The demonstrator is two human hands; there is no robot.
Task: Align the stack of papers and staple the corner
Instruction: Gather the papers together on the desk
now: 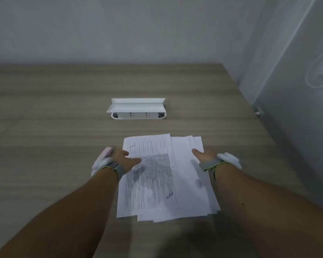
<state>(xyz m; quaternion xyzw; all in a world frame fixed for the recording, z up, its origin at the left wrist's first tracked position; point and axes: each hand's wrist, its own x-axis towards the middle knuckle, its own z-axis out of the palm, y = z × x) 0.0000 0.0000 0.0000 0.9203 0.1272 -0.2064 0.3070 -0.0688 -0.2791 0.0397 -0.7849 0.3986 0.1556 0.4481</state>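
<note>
A loose stack of white papers (160,183) lies fanned out on the wooden desk, the top sheet printed with dense text. My left hand (122,161) hovers at the stack's left edge, fingers spread, holding nothing. My right hand (203,157) is over the stack's right side, fingers apart and empty. A pale pink stapler (107,152) lies on the desk just left of my left hand, partly hidden behind it. Both wrists carry grey straps with white devices.
A white socket box with a raised lid (137,108) is set into the desk (45,127) beyond the papers. The desk's right edge runs along a grey wall (287,127). A wall stands behind the desk.
</note>
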